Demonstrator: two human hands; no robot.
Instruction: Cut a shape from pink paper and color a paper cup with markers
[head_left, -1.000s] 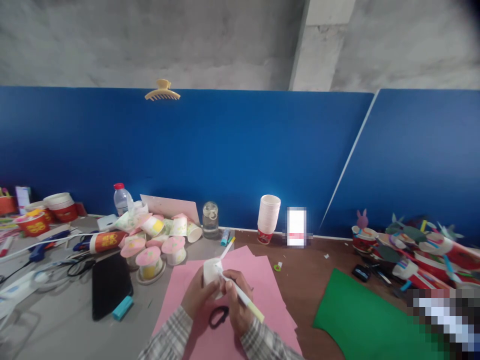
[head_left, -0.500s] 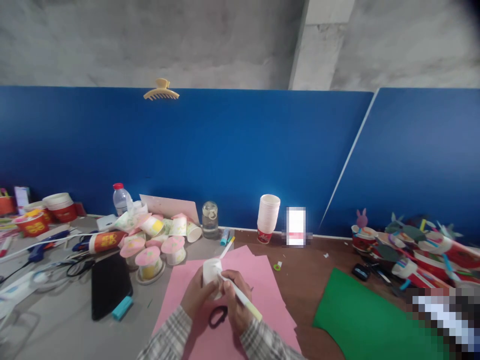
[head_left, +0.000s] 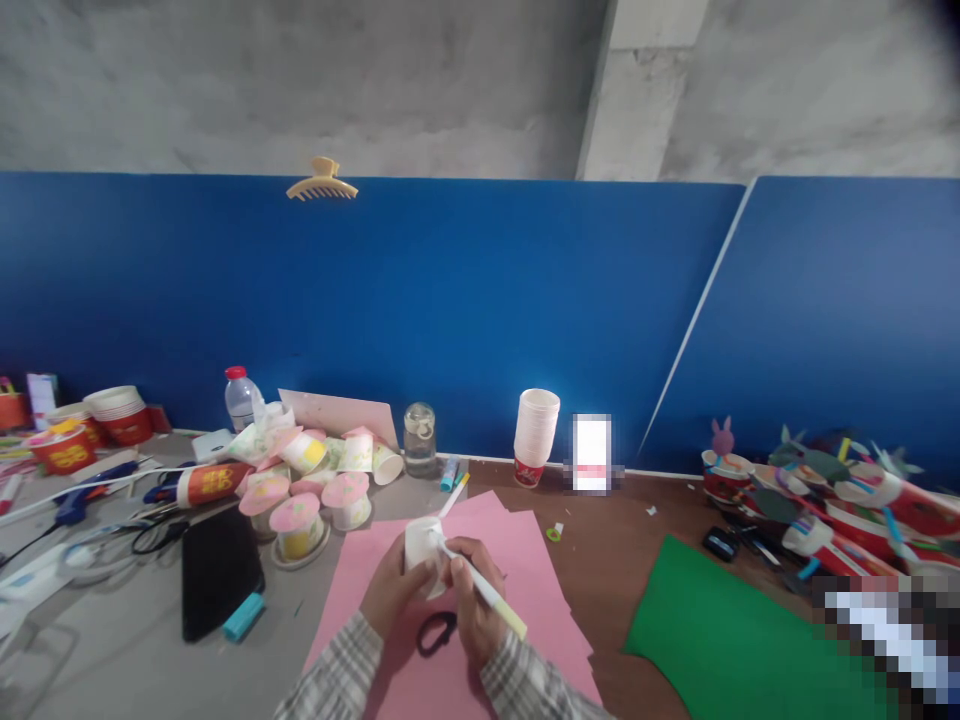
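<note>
My left hand (head_left: 397, 585) is wrapped round a small white cup (head_left: 422, 541) above pink paper sheets (head_left: 525, 575). Pinched in my right hand (head_left: 478, 600) is a white marker with a pale yellow end (head_left: 499, 605); its tip meets the side of the cup. Below the cup, between my hands, a dark loop (head_left: 435, 634), perhaps a scissors handle, lies on the pink paper. Another white and yellow marker (head_left: 455, 494) rests at the back edge of the sheets.
Decorated paper cups (head_left: 296, 520), a black tablet (head_left: 220, 575) and a teal marker (head_left: 244, 617) lie to the left. Behind stand a glass jar (head_left: 420, 440) and stacked cups (head_left: 536, 430). Green paper (head_left: 727, 640) and a heap of red cups (head_left: 855, 520) are at the right.
The marker in my right hand has shifted very slightly against the cup, its yellow end a little further right. Both hands keep their holds.
</note>
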